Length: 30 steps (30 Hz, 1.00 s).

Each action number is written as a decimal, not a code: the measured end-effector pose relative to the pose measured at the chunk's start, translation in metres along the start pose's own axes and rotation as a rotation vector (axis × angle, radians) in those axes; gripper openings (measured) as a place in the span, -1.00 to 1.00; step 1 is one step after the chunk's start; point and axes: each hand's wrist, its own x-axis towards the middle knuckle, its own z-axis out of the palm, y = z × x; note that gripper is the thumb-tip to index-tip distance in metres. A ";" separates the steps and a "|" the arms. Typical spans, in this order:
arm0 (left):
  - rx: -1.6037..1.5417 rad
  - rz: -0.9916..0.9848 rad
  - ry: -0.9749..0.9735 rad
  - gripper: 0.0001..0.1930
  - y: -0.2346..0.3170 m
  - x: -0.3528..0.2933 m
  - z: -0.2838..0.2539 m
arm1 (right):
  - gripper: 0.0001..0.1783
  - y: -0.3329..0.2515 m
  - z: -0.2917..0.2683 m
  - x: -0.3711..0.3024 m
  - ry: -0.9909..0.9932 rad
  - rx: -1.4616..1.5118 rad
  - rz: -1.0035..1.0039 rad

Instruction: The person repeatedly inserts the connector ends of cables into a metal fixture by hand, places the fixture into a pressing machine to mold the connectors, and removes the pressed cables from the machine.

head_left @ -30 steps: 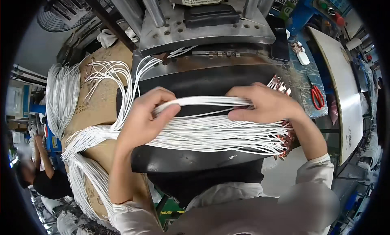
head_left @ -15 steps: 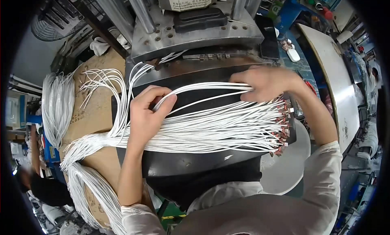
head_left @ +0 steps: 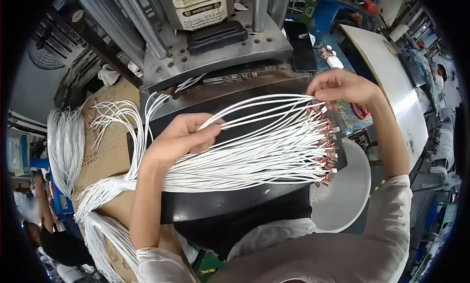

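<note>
Several slim, smooth white cables (head_left: 267,96) arch above a broad, fanned bundle (head_left: 245,158) of matching ones, which lies on the black surface (head_left: 210,204) with reddish ends and small white connectors (head_left: 334,171) at its right. The left hand (head_left: 181,138) has its fingers curled around the raised cables; the right hand (head_left: 346,88) pinches their far end. The left forearm (head_left: 147,204) hides part of the bundle. Behind stands a metal press (head_left: 215,58); red handles (head_left: 361,111) show beyond the right wrist.
</note>
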 end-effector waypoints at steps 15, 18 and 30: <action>-0.360 0.053 -0.083 -0.78 -0.023 0.086 0.151 | -0.46 0.007 0.033 0.039 -0.080 -0.041 -0.246; -0.050 0.124 -0.051 -0.76 -0.019 0.068 0.125 | -0.34 -0.003 0.062 0.059 -0.159 -0.022 -0.270; -0.215 0.062 0.047 -0.73 -0.021 0.019 0.060 | -0.37 0.017 0.088 0.125 0.720 -1.214 -0.322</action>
